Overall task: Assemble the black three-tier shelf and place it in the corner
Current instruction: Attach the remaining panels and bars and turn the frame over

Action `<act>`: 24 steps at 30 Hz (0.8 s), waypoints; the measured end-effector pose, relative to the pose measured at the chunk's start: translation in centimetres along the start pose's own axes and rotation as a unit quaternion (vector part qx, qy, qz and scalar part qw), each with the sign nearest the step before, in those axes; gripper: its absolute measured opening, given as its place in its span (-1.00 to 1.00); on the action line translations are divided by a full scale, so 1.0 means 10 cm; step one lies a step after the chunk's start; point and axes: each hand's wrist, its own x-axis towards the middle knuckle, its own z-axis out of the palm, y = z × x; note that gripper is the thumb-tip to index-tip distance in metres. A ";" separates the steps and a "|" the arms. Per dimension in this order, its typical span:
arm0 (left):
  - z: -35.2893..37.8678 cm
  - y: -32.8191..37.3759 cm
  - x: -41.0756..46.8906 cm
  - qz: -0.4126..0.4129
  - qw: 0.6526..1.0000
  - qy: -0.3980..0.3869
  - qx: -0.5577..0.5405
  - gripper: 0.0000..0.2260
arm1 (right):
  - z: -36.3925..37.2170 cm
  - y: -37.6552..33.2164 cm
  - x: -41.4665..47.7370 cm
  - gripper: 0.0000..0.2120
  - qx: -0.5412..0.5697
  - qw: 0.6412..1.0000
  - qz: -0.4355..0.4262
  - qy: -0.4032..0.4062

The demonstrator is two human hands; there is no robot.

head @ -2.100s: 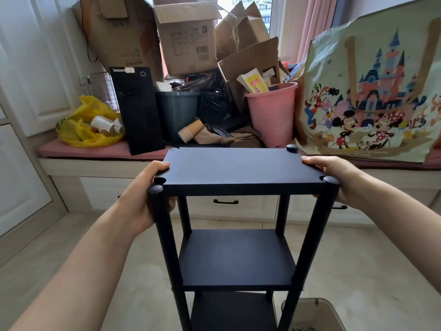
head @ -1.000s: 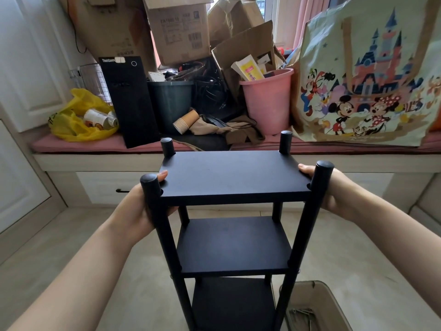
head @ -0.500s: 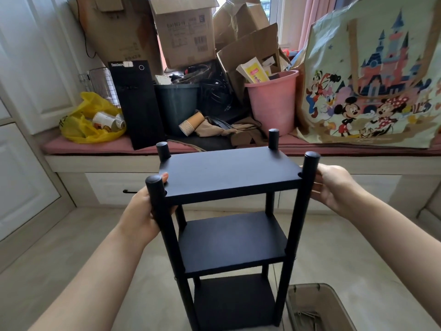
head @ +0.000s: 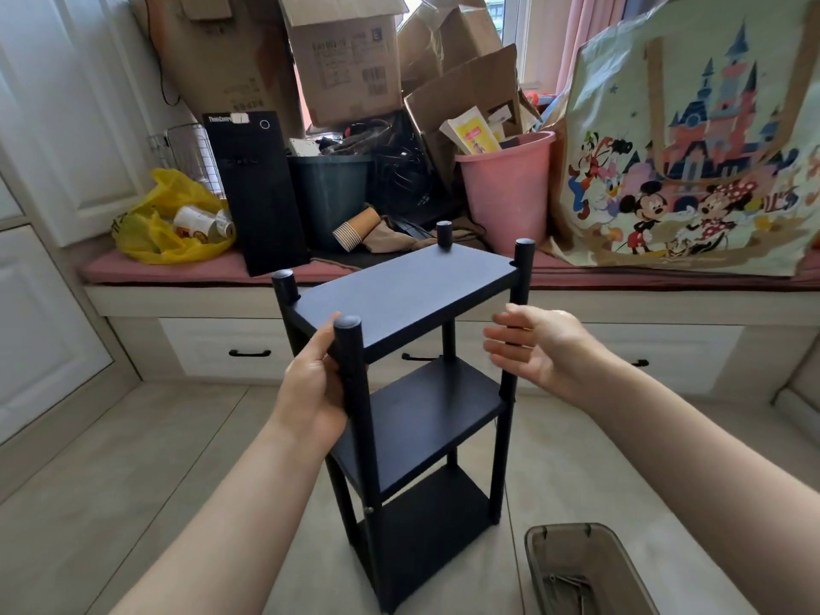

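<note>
**Handling the built shelf: light, stiff, best taken by the posts**

Pale tiled floor fills the lower view. Along the back runs a low window counter w/ a pink cushion, piled w/ a big cartoon-print tote bag, brown cardboard boxes, a black PC tower, a pink plastic bucket and a yellow plastic bag.

The black three-tier shelf stands on the floor just in front of the counter, turned corner-on to the camera. It has three boards on four round posts and looks fully assembled, so prob. only the move to the corner is left. Which corner is meant, can't tell. A smoky plastic tray sits on the floor near the shelf's right foot, apart from it.

Left grip wraps the nearest post just under the top board, thumb reaching up to the board's edge. Right grip is spread, fingers straight, at the right-front post. Touching or just short of it, can't tell; it's a bit blurred.

Handling, my guess: thin boards + slim posts = light, one person OK. Frame seems rigid, but the posts look joined in sections, so hauling on the post tops could pull a joint. Matte finish, not slippery. Best hold is two opposite posts right under the top board, or the board's underside. Keep it upright and mind the tray.
</note>
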 end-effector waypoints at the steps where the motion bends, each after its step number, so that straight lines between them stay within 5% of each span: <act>1: 0.04 -0.03 -0.01 -0.004 1.000 -0.003 0.003 -0.84 | 0.09 0.00 -0.02 -0.81 -0.004 1.000 0.002 -0.018; 9: 0.27 -0.26 -0.10 -0.012 0.997 -0.068 0.019 -0.90 | 0.42 -0.04 -0.06 -0.71 -0.036 0.998 -0.024 -0.047; 15: 0.20 -0.25 -0.12 -0.009 0.993 -0.115 0.010 -0.93 | 0.38 -0.07 -0.15 -0.59 -0.195 0.980 -0.014 -0.042; 18: 0.17 -0.24 -0.12 -0.016 0.993 -0.115 0.001 -0.93 | 0.39 -0.12 -0.29 -0.66 -0.299 0.951 -0.076 -0.025; 21: 0.18 -0.25 -0.13 -0.016 0.992 -0.126 -0.009 -0.92 | 0.42 -0.07 -0.45 -0.64 -0.448 0.870 -0.205 -0.001; 24: 0.19 -0.26 -0.14 -0.010 0.991 -0.135 -0.021 -0.86 | 0.45 -0.03 -0.58 -0.63 -0.401 0.869 -0.284 -0.047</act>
